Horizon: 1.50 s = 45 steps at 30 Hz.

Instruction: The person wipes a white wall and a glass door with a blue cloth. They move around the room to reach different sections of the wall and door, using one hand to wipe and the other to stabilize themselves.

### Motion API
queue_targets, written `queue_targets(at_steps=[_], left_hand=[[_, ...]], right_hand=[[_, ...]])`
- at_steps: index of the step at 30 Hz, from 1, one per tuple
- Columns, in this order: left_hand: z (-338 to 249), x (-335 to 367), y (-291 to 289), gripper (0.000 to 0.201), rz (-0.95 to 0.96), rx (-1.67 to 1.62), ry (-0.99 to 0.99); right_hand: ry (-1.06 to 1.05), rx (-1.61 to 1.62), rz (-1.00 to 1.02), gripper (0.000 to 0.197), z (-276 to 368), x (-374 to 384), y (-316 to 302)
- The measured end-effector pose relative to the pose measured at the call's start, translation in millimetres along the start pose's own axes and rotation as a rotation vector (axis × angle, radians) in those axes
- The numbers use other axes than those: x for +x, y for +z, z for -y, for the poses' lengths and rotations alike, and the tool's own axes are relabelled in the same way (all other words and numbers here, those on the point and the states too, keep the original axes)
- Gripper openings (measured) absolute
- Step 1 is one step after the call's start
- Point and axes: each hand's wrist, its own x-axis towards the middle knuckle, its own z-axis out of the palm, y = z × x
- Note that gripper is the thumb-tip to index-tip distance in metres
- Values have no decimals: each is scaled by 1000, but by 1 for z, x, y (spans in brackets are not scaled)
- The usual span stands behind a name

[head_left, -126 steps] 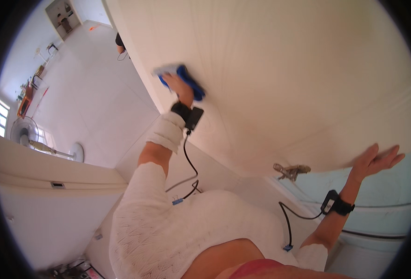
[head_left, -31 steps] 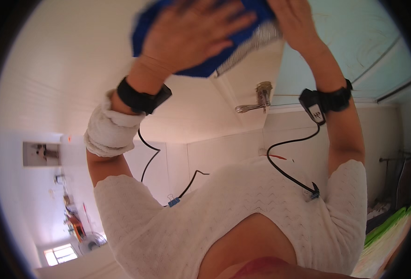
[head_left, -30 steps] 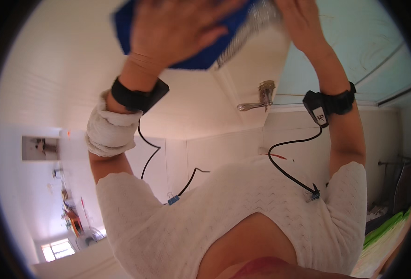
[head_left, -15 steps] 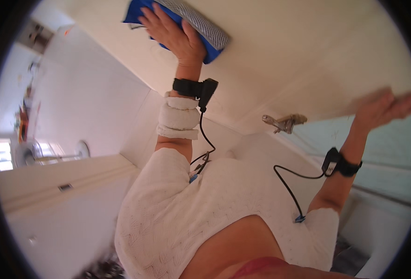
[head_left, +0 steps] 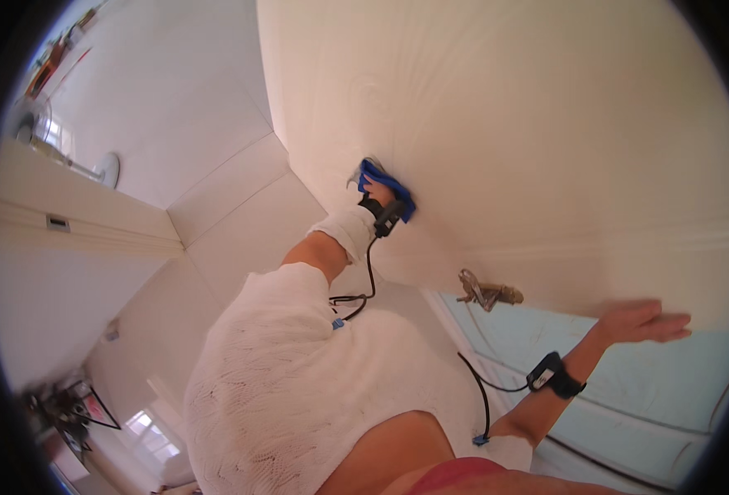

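Observation:
My left hand point(head_left: 377, 191) presses a blue cloth point(head_left: 397, 186) with a grey side against the broad cream door panel point(head_left: 529, 124). Its fingers are partly hidden by the cloth. A metal door handle point(head_left: 488, 292) sticks out near the panel's edge, between my two hands. Farther right, my right hand point(head_left: 641, 321) rests at that edge with its fingers stretched out, holding nothing. It looks slightly blurred. Both wrists wear black straps with cables, and the left sleeve is bunched up at the forearm.
A pale door frame with a small metal strike plate point(head_left: 58, 223) stands at left. Light floor tiles point(head_left: 224, 202) spread beyond the door. A fan-like stand with a round base point(head_left: 108, 170) is at upper left, and a dark rack point(head_left: 71, 410) at lower left.
My left hand and the cloth have moved down the panel, closer to my body. My right hand has come lower and slightly left along the door edge. The view has shifted too.

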Motion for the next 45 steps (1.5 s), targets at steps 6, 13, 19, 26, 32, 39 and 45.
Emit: queue_targets(at_steps=[6, 13, 19, 26, 32, 39, 45], left_hand=[[-76, 56, -33, 54, -114, 246, 158], [-325, 104, -93, 52, -474, 518, 555], [-510, 14, -103, 67, -555, 119, 1312], [-493, 79, -117, 61, -588, 78, 1347], [-340, 220, -117, 64, -467, 80, 1026], [-186, 186, -92, 51, -429, 516, 545], [-78, 79, -31, 54, -123, 738, 87]], right_hand=[[60, 8, 25, 63, 10, -1, -4], [32, -43, -22, 61, 15, 4, -2], [-17, -147, -17, 61, 21, 8, -2], [-34, -280, -21, 61, 32, 10, 0], [-68, -357, -35, 60, 16, 7, 3], [-102, -291, -50, 58, -2, 7, -1], [-141, -253, -96, 61, -19, 4, 6]])
